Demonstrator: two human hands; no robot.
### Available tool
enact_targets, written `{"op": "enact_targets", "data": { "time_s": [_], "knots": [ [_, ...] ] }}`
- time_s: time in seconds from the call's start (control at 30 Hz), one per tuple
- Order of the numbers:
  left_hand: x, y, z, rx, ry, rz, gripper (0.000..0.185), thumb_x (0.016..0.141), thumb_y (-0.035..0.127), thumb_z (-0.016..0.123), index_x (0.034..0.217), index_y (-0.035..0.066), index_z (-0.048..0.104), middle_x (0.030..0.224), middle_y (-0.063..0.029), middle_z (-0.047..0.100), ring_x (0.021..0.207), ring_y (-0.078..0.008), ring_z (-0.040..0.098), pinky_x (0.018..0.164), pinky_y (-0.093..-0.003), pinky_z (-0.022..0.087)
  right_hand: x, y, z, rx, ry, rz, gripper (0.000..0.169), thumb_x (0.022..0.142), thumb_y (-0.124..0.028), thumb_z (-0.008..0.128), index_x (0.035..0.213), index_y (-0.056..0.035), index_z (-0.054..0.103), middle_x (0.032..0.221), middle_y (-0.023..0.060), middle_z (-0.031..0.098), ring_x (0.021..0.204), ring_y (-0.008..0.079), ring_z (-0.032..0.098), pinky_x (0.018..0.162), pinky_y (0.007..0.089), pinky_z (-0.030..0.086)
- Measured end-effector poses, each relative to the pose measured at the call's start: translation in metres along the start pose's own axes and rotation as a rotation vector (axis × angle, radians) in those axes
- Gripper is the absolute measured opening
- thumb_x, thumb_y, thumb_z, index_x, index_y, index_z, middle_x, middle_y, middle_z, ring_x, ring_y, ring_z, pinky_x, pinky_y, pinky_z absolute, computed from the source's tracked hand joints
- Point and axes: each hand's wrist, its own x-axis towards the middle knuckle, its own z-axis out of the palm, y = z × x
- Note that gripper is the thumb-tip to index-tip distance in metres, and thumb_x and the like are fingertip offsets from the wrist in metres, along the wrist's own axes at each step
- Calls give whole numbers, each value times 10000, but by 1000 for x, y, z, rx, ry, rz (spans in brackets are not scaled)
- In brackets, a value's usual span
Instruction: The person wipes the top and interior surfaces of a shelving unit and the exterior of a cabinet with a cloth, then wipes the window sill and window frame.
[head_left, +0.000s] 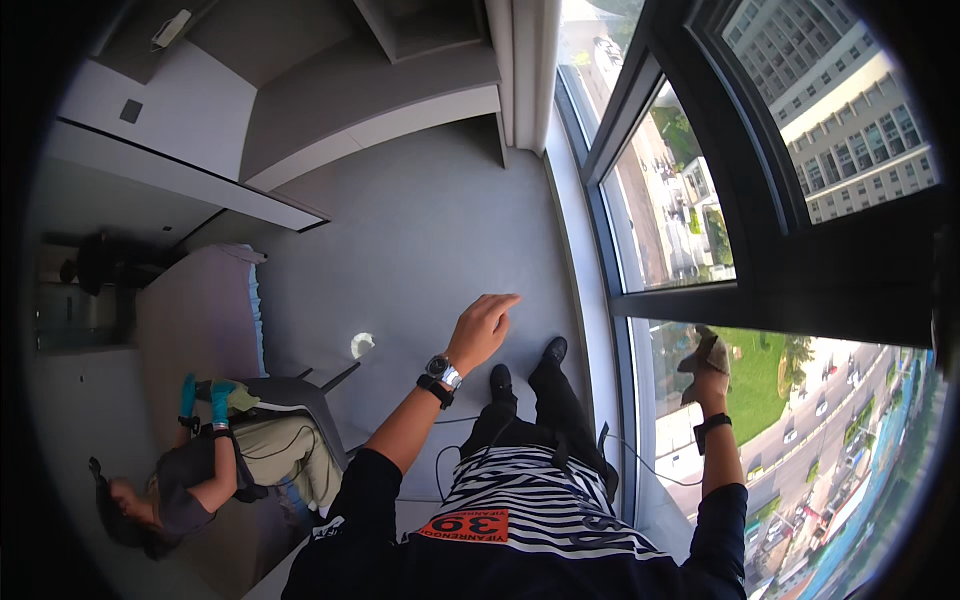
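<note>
My right hand (707, 367) is raised at the window pane (757, 405) on the right, its fingers closed around a crumpled grey-brown cloth (716, 352). Whether the cloth touches the glass is hard to tell. Over the grey floor, near the middle of the view, hangs my left hand (482, 330), with nothing in it and its fingers held close together, slightly bent. A metal wristwatch (442, 370) and a black strap sit on the left wrist; another black strap is on the right wrist.
Dark window frames (682, 304) and a pale sill (592, 300) run along the right. At lower left another person (195, 480) in teal gloves leans by a dark chair (292, 394) and a covered bed (195, 315). A desk (360, 97) stands at the top; a white scrap (363, 345) lies on the floor.
</note>
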Motion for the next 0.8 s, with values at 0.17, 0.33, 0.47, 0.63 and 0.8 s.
{"op": "enact_targets", "data": {
  "time_s": [0.17,0.33,0.47,0.63,0.8],
  "knots": [
    [-7,-23,-53,172,51,-236,280,953,41,591,1210,51,700,1121,-114,742,1010,-286,691,855,-407,565,63,-1,103,-373,-890,166,416,928,-357,586,1219,-90,717,1183,160,730,1171,317,665,968,409,531],
    [19,-9,-69,176,50,-324,317,994,123,566,1293,93,667,1179,-123,711,1052,-309,675,905,-409,547,191,-124,139,147,-583,-230,438,999,-384,528,1163,-6,677,1020,248,730,1002,411,708,862,452,556],
    [60,-22,-73,140,35,-269,358,992,138,564,1343,105,630,1217,-125,689,1086,-313,655,939,-418,532,265,-309,69,561,-508,-413,441,1094,-390,425,1182,4,599,898,194,693,872,314,690,808,420,532],
    [94,-63,-78,46,109,-282,415,982,156,586,1389,81,569,1230,-158,670,1102,-337,643,965,-430,521,293,-410,33,648,-678,-381,546,1096,-465,427,1131,57,582,962,173,679,888,239,632,844,393,494],
    [140,-138,-98,-70,-7,-262,423,996,205,581,1385,43,540,1243,-193,658,1121,-371,642,974,-444,521,310,-442,30,992,-841,-160,637,1107,-509,361,1346,37,587,1208,90,685,1088,193,634,1015,333,470]
  ]
}}
